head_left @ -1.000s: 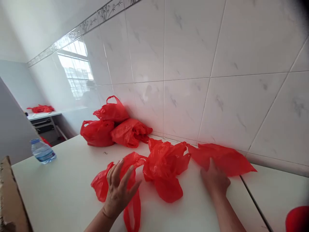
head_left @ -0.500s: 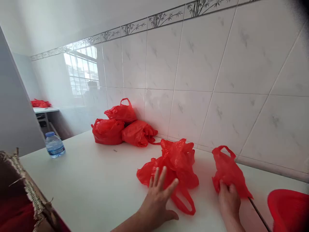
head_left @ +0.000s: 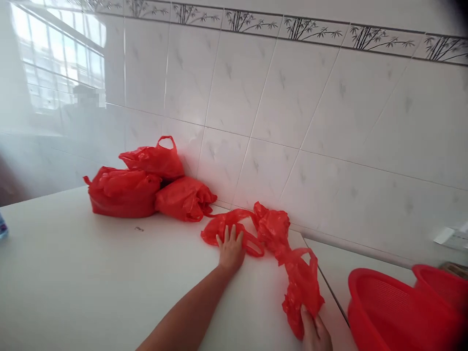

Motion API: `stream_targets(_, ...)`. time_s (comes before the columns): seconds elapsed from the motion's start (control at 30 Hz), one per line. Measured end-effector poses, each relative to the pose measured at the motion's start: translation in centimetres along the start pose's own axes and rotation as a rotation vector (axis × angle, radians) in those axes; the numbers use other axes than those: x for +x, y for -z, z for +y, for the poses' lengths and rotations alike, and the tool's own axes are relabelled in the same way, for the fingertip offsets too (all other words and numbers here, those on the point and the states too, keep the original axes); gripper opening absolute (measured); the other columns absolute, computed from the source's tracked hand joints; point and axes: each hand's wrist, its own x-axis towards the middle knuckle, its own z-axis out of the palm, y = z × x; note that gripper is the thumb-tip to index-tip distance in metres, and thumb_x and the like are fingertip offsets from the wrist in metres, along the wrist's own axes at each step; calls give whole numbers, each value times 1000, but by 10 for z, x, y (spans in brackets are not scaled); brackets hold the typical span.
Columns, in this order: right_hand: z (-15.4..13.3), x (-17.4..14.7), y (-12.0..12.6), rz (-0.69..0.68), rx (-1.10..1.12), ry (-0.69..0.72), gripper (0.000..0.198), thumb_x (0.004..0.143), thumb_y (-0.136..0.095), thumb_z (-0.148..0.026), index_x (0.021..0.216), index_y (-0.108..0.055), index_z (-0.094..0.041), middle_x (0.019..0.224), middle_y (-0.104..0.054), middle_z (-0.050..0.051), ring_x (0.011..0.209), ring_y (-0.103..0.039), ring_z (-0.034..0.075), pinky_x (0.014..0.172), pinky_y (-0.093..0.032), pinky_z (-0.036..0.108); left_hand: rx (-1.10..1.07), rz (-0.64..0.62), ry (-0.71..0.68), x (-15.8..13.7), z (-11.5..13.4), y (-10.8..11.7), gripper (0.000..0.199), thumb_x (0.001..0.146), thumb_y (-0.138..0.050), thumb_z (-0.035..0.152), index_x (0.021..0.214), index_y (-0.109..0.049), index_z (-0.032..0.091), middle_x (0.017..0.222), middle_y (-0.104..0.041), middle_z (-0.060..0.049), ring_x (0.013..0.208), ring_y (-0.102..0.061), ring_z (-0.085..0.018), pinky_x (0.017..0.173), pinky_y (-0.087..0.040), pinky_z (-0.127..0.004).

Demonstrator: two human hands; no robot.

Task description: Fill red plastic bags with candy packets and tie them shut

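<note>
My left hand (head_left: 232, 251) reaches forward over the white table and lies on a crumpled red plastic bag (head_left: 215, 229), its fingers stretched out and slightly apart. At the lower right, my right hand (head_left: 317, 334) pinches the bottom of another red plastic bag (head_left: 303, 282), whose handle loops point away from me. Between the two, against the wall side, a third crumpled red bag (head_left: 272, 226) touches the one in my right hand. Part of my right hand is cut off by the frame's lower edge.
Filled red bags (head_left: 126, 192) are piled at the back left by the tiled wall (head_left: 234, 92). Red plastic baskets (head_left: 387, 307) stand at the right, beyond a seam in the tabletop (head_left: 109, 282). A bottle (head_left: 3, 227) shows at the left edge.
The view has turned right, bringing more of the baskets in. My left hand has moved forward onto a bag, and the bunched bags are spread apart. My right hand still grips its bag, nearer me.
</note>
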Motion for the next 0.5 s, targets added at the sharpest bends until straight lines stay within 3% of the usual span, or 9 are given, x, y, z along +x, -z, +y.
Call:
stream_targets(0.13, -18, -16, -8, 28, 64, 12, 51, 68, -56, -55, 93, -65, -12, 90, -67, 9, 86, -59, 27, 73, -48, 34, -119, 14, -204, -11, 15, 10, 50, 86, -40, 11, 133, -48, 25, 153, -29, -9, 141, -19, -32, 109, -5, -66)
stream_targets(0.23, -25, -25, -12, -12, 79, 49, 38, 73, -53, -46, 94, -63, -15, 82, -64, 3, 77, -56, 21, 68, -46, 29, -238, -39, -395, -27, 34, 12, 42, 89, -47, 29, 131, -49, 28, 148, -38, -6, 133, -34, -27, 111, -21, -54)
stream_targets(0.3, -25, -27, -13, -64, 57, 96, 30, 75, -52, -41, 89, -62, -16, 75, -60, 1, 70, -52, 18, 63, -44, 26, -378, -76, -456, -38, 44, 9, 62, 84, -55, 47, 139, -39, 25, 146, -38, -11, 129, -39, -27, 107, -33, -46)
stream_targets(0.4, -19, -27, -14, -173, -22, 158, 22, 76, -51, -39, 74, -56, -18, 61, -50, -3, 58, -44, 15, 54, -37, 25, -905, -195, -326, -48, 56, 8, 95, 77, -57, 63, 149, -12, 21, 147, -32, -19, 122, -46, -28, 95, -45, -41)
stream_targets(0.5, -15, -28, -16, -212, -60, 191, 20, 76, -52, -36, 66, -51, -19, 57, -47, -4, 55, -41, 14, 53, -35, 25, -1429, -390, -67, -49, 63, 15, 88, 82, -47, 65, 149, -6, 26, 144, -36, -18, 113, -54, -25, 85, -49, -38)
